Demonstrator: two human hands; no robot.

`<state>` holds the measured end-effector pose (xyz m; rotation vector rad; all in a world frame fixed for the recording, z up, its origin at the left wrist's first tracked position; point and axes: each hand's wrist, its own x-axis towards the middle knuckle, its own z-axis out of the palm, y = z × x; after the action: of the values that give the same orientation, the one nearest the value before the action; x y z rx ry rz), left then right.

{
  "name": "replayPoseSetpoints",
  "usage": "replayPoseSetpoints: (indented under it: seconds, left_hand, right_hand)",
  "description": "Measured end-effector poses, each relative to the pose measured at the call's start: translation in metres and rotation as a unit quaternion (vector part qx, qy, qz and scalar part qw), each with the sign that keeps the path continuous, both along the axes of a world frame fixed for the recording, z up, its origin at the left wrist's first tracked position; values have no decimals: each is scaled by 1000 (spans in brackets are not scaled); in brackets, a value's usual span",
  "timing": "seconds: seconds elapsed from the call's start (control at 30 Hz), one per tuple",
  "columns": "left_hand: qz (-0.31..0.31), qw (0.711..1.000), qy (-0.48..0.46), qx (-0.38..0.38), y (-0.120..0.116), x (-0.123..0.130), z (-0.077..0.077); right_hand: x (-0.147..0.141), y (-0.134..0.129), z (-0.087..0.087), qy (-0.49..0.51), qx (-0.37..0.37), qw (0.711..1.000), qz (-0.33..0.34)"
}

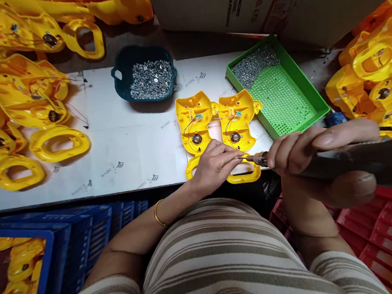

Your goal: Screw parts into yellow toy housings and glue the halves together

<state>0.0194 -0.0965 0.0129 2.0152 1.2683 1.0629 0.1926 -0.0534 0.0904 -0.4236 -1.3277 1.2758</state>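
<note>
My right hand [323,154] is wrapped round a dark power screwdriver [364,155], its bit pointing left. Fingers pinched together, my left hand [216,166] meets the tip of the bit; what lies between the fingertips is too small to make out. Both are over the lower end of the right yellow plastic shell [238,120], by its ring-shaped handle [245,178]. A matching yellow shell [193,119] lies beside it on the left, its handle partly hidden by my left hand. Each shell shows a small green circuit board, thin wires and a round metal part.
A dark teal bowl [120,87] holds many screws and washers. A green perforated tray [291,97] has small screws heaped at its back. Yellow shells [22,89] crowd the left, more yellow parts [364,77] the right. A cardboard box [204,9] stands behind; blue crates [63,241] and red crates [378,227] flank me.
</note>
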Motion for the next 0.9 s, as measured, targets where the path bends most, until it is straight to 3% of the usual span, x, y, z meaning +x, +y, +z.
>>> replayPoseSetpoints:
  seconds: [0.17, 0.5, 0.9]
  left_hand:
    - [-18, 1000, -18, -14, -1, -1, 1]
    - [-20, 995, -26, -97, -3, 1, 6]
    - [-39, 986, -12, -163, 0, 0, 11]
  right_hand:
    - [7, 3, -2, -11, 10, 1000, 28]
    - [-4, -5, -7, -33, -7, 998, -57]
    - [-6, -4, -2, -9, -20, 1000, 3]
